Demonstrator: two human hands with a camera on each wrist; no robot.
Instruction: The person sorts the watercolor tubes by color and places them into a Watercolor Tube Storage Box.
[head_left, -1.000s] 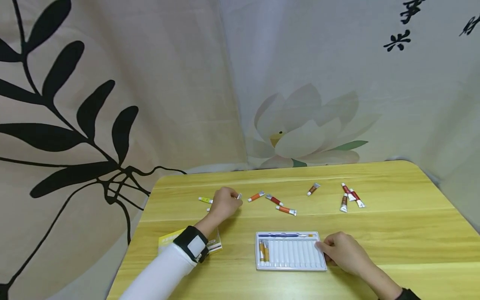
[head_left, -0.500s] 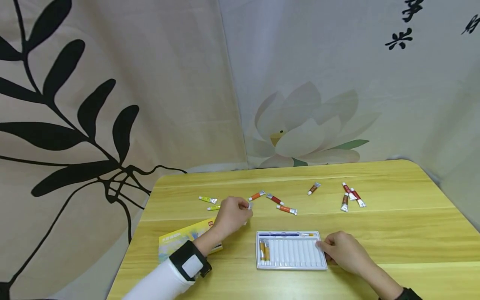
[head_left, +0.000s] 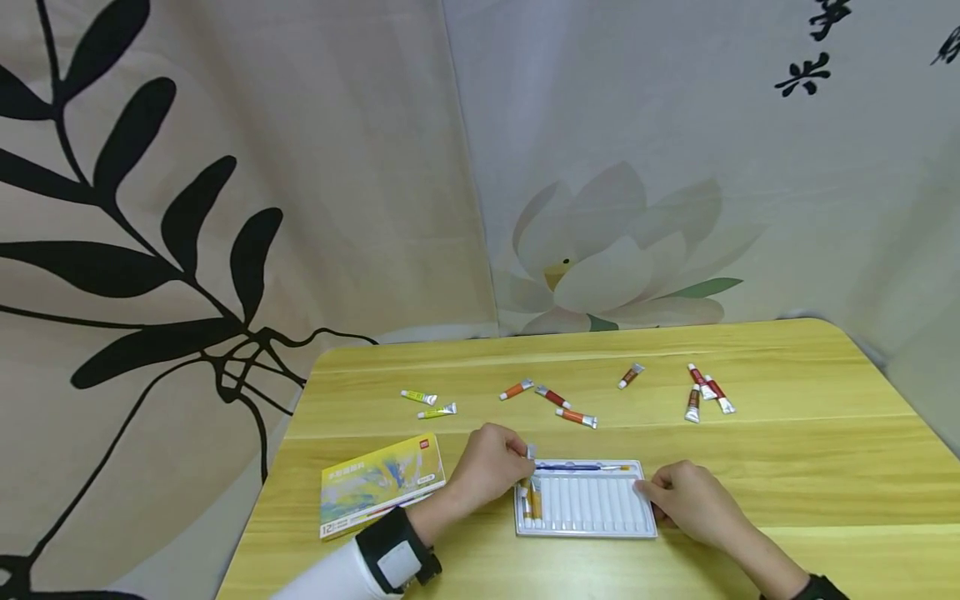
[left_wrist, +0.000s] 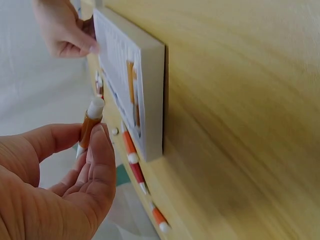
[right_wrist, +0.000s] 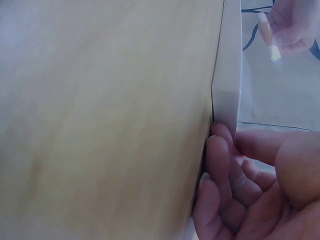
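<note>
My left hand point(head_left: 491, 462) is over the left end of a white plastic tray point(head_left: 592, 507). Between thumb and fingers it pinches an ochre paint tube point(left_wrist: 90, 125) with a white cap, seen clearly in the left wrist view. Two similar ochre tubes point(head_left: 536, 502) lie side by side in the tray's leftmost slots, and a blue-handled paintbrush point(head_left: 581, 467) lies along its top groove. My right hand point(head_left: 693, 500) grips the tray's right edge, thumb on the rim; in the right wrist view its fingers point(right_wrist: 218, 157) curl against the tray's side wall.
Left of the tray lies a yellow paint box point(head_left: 382, 479). Behind it are two yellow-green tubes point(head_left: 437, 412). Orange tubes point(head_left: 576, 417) and a red tube point(head_left: 553, 397) lie beyond the tray. Further right are a brown tube point(head_left: 631, 376) and a cluster of tubes point(head_left: 718, 395).
My left hand has carried the ochre tube rightward and nearer, from beside the yellow-green tubes to the tray's upper left corner. My right hand stays at the tray's edge.
</note>
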